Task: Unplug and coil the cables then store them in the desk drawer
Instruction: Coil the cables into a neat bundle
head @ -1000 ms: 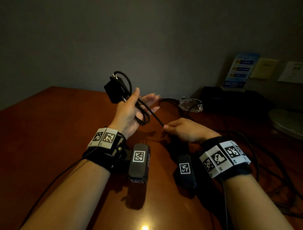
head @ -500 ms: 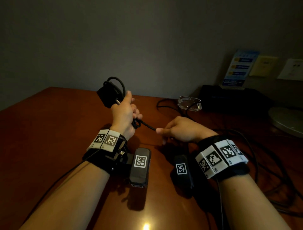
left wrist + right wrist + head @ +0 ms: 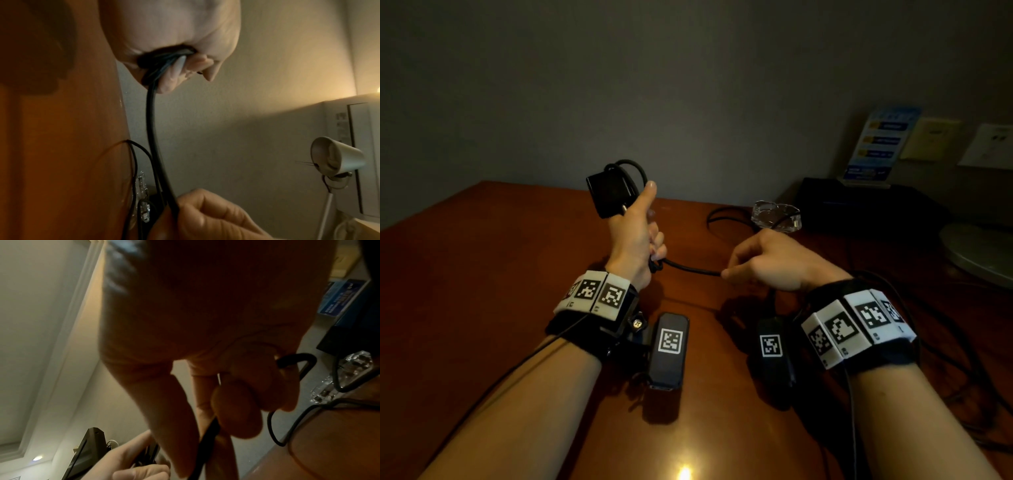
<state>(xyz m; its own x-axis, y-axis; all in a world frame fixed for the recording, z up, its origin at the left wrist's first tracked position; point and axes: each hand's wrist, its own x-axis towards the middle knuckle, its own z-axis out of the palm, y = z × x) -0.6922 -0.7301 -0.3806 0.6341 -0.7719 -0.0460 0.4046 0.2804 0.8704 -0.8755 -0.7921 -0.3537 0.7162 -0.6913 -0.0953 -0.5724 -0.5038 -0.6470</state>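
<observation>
My left hand [image 3: 641,236] is raised over the desk, fingers curled round a bundle of black cable loops [image 3: 162,65] with a black power adapter [image 3: 608,194] sticking up above the thumb. From the bottom of that fist a free run of the black cable [image 3: 690,268] crosses to my right hand [image 3: 763,265], which pinches it between thumb and fingers. In the right wrist view the cable [image 3: 207,443] passes under the curled fingers [image 3: 238,410]. In the left wrist view the cable [image 3: 153,129] hangs straight down from the fist to the right hand [image 3: 207,217].
A brown wooden desk [image 3: 482,274] lies beneath. Further black cables [image 3: 726,216] lie near a clear glass dish [image 3: 775,215]. A black box [image 3: 859,202] with a blue card [image 3: 876,147] stands at the back right, by wall sockets [image 3: 993,145] and a round lamp base [image 3: 979,250].
My left hand has closed from open fingers into a fist round the coil and turned upright. My right hand has slid right along the cable, lengthening the free run between the hands.
</observation>
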